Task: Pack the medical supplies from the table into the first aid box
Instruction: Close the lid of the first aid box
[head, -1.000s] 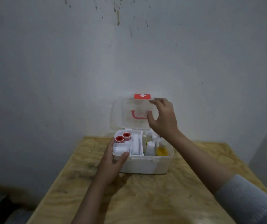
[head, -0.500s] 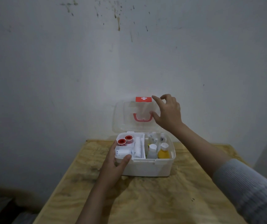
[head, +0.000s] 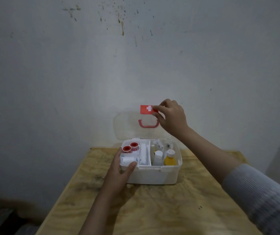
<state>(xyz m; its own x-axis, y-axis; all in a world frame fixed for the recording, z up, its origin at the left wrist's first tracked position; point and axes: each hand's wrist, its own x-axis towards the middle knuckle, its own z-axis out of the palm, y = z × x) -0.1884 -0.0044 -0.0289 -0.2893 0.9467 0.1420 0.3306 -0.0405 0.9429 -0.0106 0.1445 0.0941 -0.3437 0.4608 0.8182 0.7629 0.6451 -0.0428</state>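
Two bare hands work at a white plastic first aid box [head: 152, 174] that stands at the centre of the frame, on the far part of a pale plywood table [head: 161, 209] close to a stained grey wall [head: 136, 56]. Bare wood stretches in front of the box toward the lower edge of the frame, with narrower strips to its left and right; the table's left edge runs diagonally down toward the lower left.

Its clear plastic lid [head: 127, 126] stands upright behind the open box, bearing a red carrying handle [head: 148, 124] and, at its top edge, a red latch with a white cross [head: 146, 109]. The right hand [head: 171, 116] pinches the right end of that latch between thumb and fingertips. The left hand [head: 119, 173] clasps the box's near left corner, thumb lying on the front rim, fingers along the left side.

Inside, two red-capped tape rolls [head: 130, 147] sit in the far left compartment, white bandage rolls [head: 136, 157] beside and in front of them, touching the thumb's side of the rim. A white bottle [head: 158, 158] and a yellow bottle with a white cap [head: 169, 159] stand in the right compartment.
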